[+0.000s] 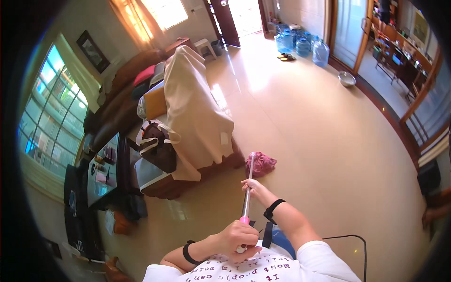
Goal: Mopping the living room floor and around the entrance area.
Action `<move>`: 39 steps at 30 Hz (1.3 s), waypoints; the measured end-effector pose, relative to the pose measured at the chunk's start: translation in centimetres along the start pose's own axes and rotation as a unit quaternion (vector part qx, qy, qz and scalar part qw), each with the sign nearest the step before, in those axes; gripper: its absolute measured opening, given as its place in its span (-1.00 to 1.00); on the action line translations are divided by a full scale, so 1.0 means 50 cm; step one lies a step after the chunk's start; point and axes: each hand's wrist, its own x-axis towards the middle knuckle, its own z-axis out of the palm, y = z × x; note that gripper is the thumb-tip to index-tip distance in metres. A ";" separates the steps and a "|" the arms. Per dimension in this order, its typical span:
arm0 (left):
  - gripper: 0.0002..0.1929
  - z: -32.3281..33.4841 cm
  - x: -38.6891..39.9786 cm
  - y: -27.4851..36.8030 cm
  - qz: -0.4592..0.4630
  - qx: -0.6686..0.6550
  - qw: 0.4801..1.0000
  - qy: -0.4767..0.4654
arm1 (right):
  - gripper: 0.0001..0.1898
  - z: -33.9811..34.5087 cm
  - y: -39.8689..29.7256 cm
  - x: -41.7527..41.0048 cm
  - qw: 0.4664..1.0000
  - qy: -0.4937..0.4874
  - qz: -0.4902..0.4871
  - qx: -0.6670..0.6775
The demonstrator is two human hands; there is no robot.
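My left hand (240,237) is wrapped around the upper end of a mop handle, close to my shirt, where a pink collar (244,220) shows just above the fist. Farther down, my right hand (253,187) grips the metal mop shaft (246,204). The mop's pink cloth head (262,165) rests on the glossy tiled floor (310,169), beside the base of a cloth-covered sofa (197,105). Black bands circle both of my forearms.
A dark bag (158,146) with pale straps sits on the sofa. A glass-topped table (103,169) stands at left. Blue water jugs (302,46), slippers (286,57) and a metal bowl (346,79) lie farther off. A black cable (365,253) trails at right. Beyond the sliding door, a person (384,10) stands.
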 end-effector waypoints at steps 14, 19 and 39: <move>-0.73 -0.079 0.306 -0.378 0.011 0.032 0.993 0.111 | -0.73 -0.060 -0.438 0.252 0.992 -0.014 0.123 -0.005; -0.75 -0.174 0.434 -0.510 0.019 0.013 0.993 0.119 | -0.71 0.033 -0.607 0.253 0.992 -0.011 0.111 0.062; -0.80 -0.700 0.835 -0.945 -0.117 0.149 0.949 0.253 | -0.73 0.400 -1.258 0.588 0.983 -0.002 0.175 -0.059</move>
